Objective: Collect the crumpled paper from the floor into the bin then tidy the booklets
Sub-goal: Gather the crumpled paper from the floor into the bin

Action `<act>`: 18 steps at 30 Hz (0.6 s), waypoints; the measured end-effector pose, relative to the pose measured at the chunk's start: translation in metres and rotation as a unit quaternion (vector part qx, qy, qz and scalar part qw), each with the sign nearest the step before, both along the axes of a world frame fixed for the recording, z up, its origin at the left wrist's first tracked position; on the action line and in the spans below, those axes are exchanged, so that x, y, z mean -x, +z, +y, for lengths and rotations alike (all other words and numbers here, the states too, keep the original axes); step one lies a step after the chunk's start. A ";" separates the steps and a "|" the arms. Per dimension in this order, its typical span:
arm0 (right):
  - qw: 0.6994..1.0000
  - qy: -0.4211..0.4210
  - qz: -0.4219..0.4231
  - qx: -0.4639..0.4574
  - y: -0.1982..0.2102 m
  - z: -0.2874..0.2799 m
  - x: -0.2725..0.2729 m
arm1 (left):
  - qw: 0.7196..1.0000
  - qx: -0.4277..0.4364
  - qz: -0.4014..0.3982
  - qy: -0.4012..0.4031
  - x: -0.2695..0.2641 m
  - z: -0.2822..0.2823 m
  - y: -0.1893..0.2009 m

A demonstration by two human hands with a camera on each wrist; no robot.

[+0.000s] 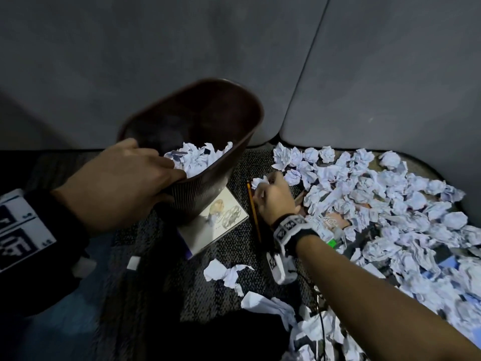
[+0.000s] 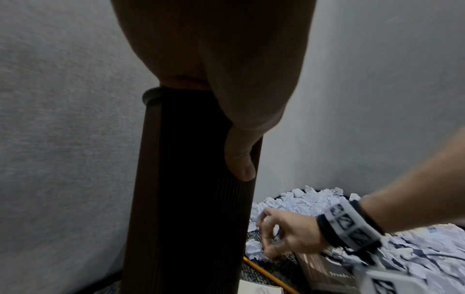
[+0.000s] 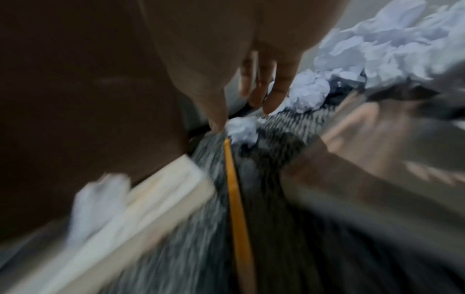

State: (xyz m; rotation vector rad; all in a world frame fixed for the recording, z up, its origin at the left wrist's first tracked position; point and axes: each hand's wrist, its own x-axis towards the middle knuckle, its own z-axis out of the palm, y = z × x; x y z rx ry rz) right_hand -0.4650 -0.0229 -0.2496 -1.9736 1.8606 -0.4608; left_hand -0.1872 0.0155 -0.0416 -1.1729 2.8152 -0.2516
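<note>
Left hand (image 1: 117, 183) up close, clamped on rim of dark ribbed bin (image 1: 208, 121), fingers inside, thumb down outer wall; bin tilted, partly filled with crumpled paper. Right hand (image 1: 273, 196) low over carpet, fingertips closing on one paper ball (image 1: 259, 182) beside yellow pencil (image 1: 253, 214). Paper heap (image 1: 377, 194) to the right; pale booklet (image 1: 221, 220) under bin's base.

- Dark brown plastic bin (image 1: 208, 194), outer wall finely ribbed, rim smooth with a dull sheen.
- White crumpled paper (image 1: 377, 194) right of the bin, matt, sharply creased.
- Speckled grey carpet (image 1: 234, 246) under the bin, rough woven pile.
- Glossy-covered booklet (image 1: 223, 217) at the bin's base.
- Smooth yellow painted pencil (image 1: 253, 212) beside it.
</note>
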 end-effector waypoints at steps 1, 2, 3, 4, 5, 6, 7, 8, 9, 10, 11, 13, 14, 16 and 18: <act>1.000 -0.008 0.013 0.001 0.003 -0.010 0.001 | 1.000 -0.002 -0.007 0.000 0.001 0.000 -0.001; 0.999 -0.005 0.032 -0.023 0.006 -0.020 0.001 | 1.000 -0.003 -0.013 -0.001 0.002 0.000 -0.002; 0.996 0.007 0.050 -0.069 0.008 -0.029 -0.002 | 1.000 -0.001 -0.021 -0.003 0.004 -0.001 -0.003; 0.990 0.027 0.067 -0.118 0.011 -0.036 -0.005 | 1.000 -0.001 -0.028 -0.003 0.006 -0.001 -0.004; 0.984 0.042 0.078 -0.155 0.010 -0.042 -0.008 | 0.999 -0.001 -0.032 -0.007 0.007 -0.002 -0.005; 0.982 0.034 0.076 -0.168 0.011 -0.044 -0.009 | 0.999 -0.005 -0.038 -0.005 0.008 -0.002 -0.006; 0.984 0.008 0.064 -0.164 0.011 -0.044 -0.006 | 0.999 -0.011 -0.041 -0.002 0.008 -0.001 -0.006; 0.987 -0.026 0.054 -0.147 0.015 -0.042 -0.001 | 0.999 -0.017 -0.041 0.002 0.009 -0.001 -0.005; 0.989 -0.068 0.032 -0.131 0.020 -0.039 0.007 | 0.999 -0.022 -0.038 0.004 0.010 0.000 -0.003; 0.986 -0.118 -0.018 -0.112 0.030 -0.034 0.015 | 0.999 -0.025 -0.036 0.003 0.011 0.001 -0.002; 0.979 -0.166 -0.088 -0.074 0.044 -0.029 0.023 | 0.999 -0.025 -0.032 0.001 0.013 0.001 -0.001; 0.945 -0.214 -0.235 0.076 0.092 -0.016 0.030 | 0.999 -0.022 -0.028 -0.006 0.016 0.002 0.000; 0.917 -0.205 -0.304 0.159 0.122 -0.013 0.030 | 0.999 -0.020 -0.030 -0.012 0.017 0.002 0.000; 0.892 -0.115 -0.363 0.242 0.173 -0.012 0.018 | 0.999 -0.020 -0.035 -0.026 0.020 0.001 0.000; 0.931 0.021 -0.303 0.202 0.200 -0.022 -0.001 | 0.999 -0.019 -0.037 -0.034 0.025 0.001 0.001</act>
